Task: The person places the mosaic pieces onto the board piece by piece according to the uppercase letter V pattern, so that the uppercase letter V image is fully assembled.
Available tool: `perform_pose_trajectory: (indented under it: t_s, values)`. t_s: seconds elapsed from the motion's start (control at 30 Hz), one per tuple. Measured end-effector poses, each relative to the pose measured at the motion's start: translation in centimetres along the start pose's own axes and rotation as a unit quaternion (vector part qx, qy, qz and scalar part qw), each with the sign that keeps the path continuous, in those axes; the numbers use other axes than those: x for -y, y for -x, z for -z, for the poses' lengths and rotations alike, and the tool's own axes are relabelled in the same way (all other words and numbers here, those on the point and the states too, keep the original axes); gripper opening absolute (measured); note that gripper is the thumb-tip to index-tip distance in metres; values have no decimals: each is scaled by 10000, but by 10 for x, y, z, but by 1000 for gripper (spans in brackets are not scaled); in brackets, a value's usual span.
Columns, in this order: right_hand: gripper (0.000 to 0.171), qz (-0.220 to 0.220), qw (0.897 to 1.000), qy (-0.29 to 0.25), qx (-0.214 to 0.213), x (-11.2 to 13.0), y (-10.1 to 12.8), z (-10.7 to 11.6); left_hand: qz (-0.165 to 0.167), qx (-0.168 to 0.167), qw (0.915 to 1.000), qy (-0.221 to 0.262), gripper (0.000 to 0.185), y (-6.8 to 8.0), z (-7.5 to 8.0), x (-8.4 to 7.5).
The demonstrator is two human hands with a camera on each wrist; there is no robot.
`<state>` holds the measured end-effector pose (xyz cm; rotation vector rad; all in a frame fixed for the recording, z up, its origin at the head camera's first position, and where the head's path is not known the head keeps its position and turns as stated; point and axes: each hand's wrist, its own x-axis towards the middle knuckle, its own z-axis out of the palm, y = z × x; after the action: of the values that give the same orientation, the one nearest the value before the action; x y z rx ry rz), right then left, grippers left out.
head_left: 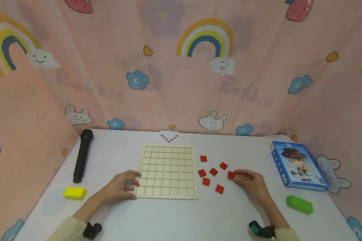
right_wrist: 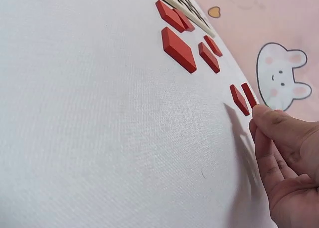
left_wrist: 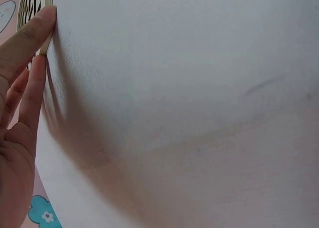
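So the red tile is pinched by its edge between thumb and finger of the right hand, just right of the counter's middle; can't tell if it's fully lifted. My worry: that's a small pinch, so a sloppy angle could drop it, and a low sweep leftward could scatter the six loose tiles beside it. Next over is the gridded board, around mid-counter, bare cells. The left hand has loosely bent, spread fingers touching its left rim near the corner, so an uneven push there could probably skew it. The patterned card sits at the counter's far edge, touching or nearly touching the board, so a shove could knock it too. Yellow block by the left edge, green block by the right, both well apart.
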<state>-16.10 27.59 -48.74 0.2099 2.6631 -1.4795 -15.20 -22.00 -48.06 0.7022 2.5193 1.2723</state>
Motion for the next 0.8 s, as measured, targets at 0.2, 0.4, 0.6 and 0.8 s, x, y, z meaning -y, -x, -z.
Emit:
perform_pose_trajectory:
  t_s: [0.2,0.4,0.6,0.8]
  values:
    - [39,-50,9997,-219,-128,6,6,-5,46,6,10000,-25,35,0,0,-2]
    - [37,17,9995,-246,-198,8,10,-9,45,7,10000,19,35,0,0,-1]
    - [35,57,9986,-426,-305,9,14,-17,104,21,9999,1,36,-1,0,-1]
    - [35,104,9968,-730,-317,15,21,-31,194,18,9998,-7,36,-1,1,-3]
